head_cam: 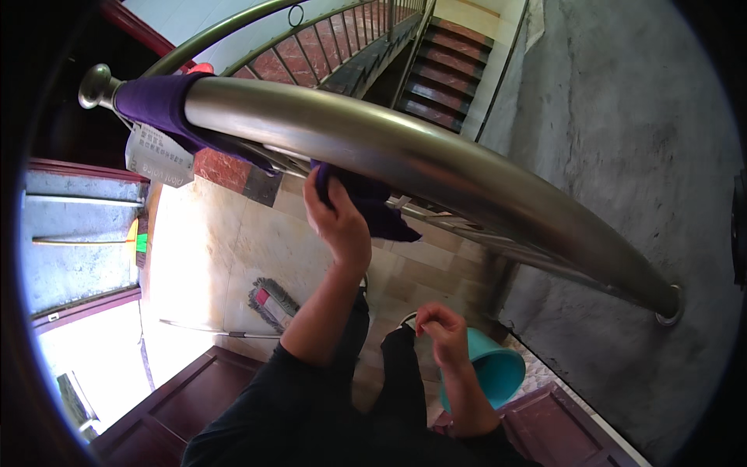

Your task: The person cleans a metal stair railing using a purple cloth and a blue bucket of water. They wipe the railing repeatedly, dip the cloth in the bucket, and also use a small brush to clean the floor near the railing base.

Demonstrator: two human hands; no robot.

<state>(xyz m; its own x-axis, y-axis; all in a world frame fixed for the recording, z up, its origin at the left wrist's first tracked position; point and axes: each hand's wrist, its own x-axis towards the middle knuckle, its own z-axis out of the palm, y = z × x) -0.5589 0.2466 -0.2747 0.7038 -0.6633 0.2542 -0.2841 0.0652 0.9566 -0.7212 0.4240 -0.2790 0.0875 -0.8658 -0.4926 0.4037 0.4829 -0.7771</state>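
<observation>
A thick brushed-metal handrail [362, 125] runs across the view, from a rounded end knob [92, 86] on the left to the wall on the right. Beneath its middle, my left hand [341, 219] grips a dark purple cloth [385, 219], partly hidden by the rail. Further left, purple fabric [154, 99] wraps over the rail near the knob. A grey tag [157, 154] with writing hangs there. Whether both purple parts are one piece, I cannot tell. My right hand [446, 333] is low in front of my body, fingers curled, with nothing visible in it.
Beside my right forearm is a turquoise bucket [496, 373]. A mop [273, 303] lies on the tiled floor to the left, and a broom [137, 241] is at far left. Stairs [449, 70] with a metal balustrade are beyond the rail. A grey wall [630, 146] bounds the right.
</observation>
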